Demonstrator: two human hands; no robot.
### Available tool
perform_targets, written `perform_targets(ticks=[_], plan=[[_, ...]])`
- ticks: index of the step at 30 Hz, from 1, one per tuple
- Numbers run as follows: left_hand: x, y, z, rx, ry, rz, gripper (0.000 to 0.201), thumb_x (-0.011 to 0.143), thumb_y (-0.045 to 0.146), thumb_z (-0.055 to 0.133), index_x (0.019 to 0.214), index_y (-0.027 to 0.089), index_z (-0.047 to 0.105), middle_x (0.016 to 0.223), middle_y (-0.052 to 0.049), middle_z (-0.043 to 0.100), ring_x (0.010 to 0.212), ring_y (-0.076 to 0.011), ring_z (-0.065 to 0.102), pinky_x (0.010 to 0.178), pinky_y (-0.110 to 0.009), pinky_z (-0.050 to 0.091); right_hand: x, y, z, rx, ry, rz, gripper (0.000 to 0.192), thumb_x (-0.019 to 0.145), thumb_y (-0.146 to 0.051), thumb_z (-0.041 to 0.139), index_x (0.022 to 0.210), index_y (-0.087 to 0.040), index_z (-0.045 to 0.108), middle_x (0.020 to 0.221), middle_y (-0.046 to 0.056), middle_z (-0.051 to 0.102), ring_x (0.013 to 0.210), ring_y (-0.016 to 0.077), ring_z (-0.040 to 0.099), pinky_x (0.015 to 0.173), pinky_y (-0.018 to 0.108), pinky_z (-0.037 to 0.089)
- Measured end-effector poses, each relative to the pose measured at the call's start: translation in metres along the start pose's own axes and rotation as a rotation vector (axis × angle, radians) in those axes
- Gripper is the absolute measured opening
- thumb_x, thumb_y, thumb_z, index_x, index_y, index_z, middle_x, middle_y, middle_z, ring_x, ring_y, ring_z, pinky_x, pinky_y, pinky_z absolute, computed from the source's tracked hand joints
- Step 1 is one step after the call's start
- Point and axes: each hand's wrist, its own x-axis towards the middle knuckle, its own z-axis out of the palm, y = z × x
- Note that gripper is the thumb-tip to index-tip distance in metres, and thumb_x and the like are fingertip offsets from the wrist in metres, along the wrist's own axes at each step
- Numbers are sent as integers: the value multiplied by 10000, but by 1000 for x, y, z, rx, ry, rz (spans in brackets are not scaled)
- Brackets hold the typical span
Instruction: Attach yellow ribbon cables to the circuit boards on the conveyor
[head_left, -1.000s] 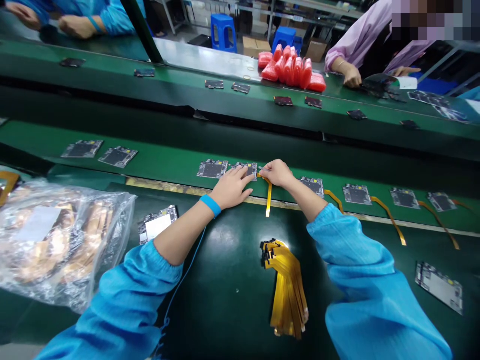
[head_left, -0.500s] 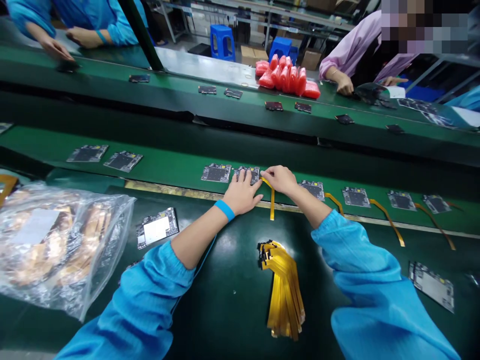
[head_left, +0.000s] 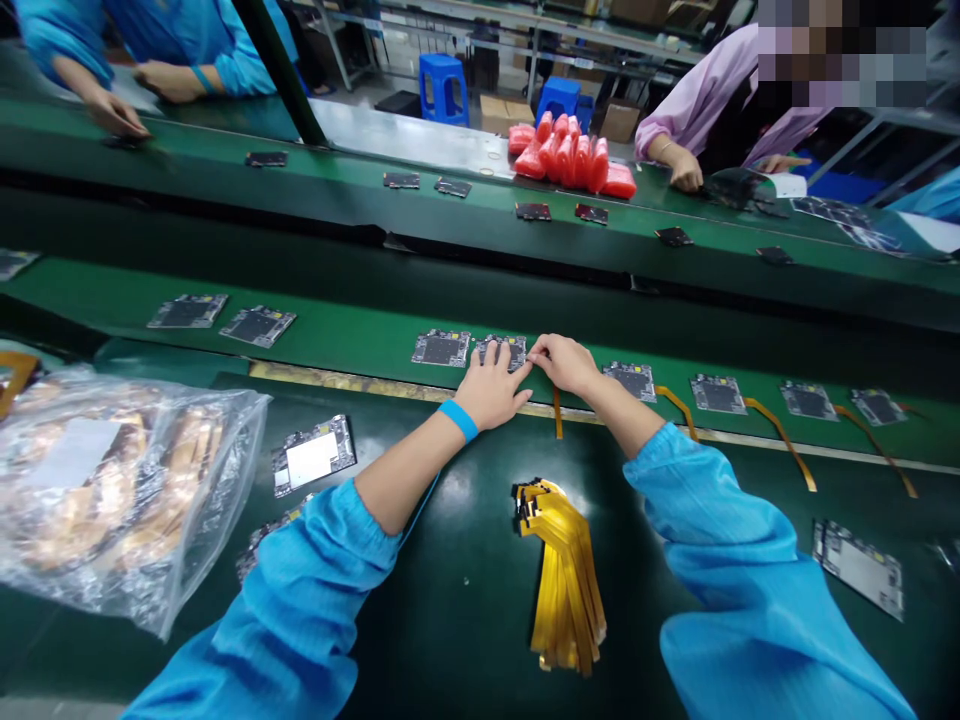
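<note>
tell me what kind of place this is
Most likely an electronics assembly line: circuit boards spaced along a green conveyor belt, a pile of yellow flex cables, and co-workers in blue smocks opposite.

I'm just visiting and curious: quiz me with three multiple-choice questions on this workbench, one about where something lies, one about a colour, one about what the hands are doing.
1. Where does the pile of yellow ribbon cables lie?
A. On the dark mat between the person's two arms
B. Inside the plastic bag
C. On the far belt beside the red packets

2. What colour is the wristband on the left hand?
A. Red
B. Blue
C. White

3. What are both hands doing?
A. Resting flat on the mat, apart
B. Lifting the plastic bag
C. Meeting at one circuit board on the green belt

Answers:
1 A, the pile sits on the mat below the hands, between the sleeves.
2 B, a blue band circles that wrist.
3 C, the left hand presses on the board while the right hand fingers its edge, where an orange ribbon hangs down.
</note>
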Motion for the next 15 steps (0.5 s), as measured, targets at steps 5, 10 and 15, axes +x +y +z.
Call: perform_targets(ticks=[5, 10, 15], plan=[[0, 1, 6, -21, 22, 20, 574, 1045, 476, 512, 1583, 277, 487, 1644, -192, 433, 1526, -437, 378, 1194, -625, 335, -6, 9, 1, 6, 27, -3, 131, 1015, -276, 616, 1016, -244, 743, 1082, 48, 771, 987, 220, 687, 770, 283, 443], [-2, 2, 9, -50, 32, 46, 558, 1062, 446, 481, 1594, 277, 479, 1676, -180, 396, 1557, -422, 343, 1232, -615, 299, -38, 24, 1, 153, 97, -67, 131, 986, -285, 624, 1028, -208, 720, 1002, 57, 742, 908, 206, 672, 778, 286, 464], [-4, -1, 14, -124, 59, 69, 589, 1066, 430, 465, 1623, 243, 429, 1714, -169, 329, 1591, -385, 290, 1277, -578, 252, -103, 23, -11, 343, -70, -190, 222, 952, -421, 686, 964, -203, 725, 781, 14, 687, 706, 179, 614, 675, 283, 458]])
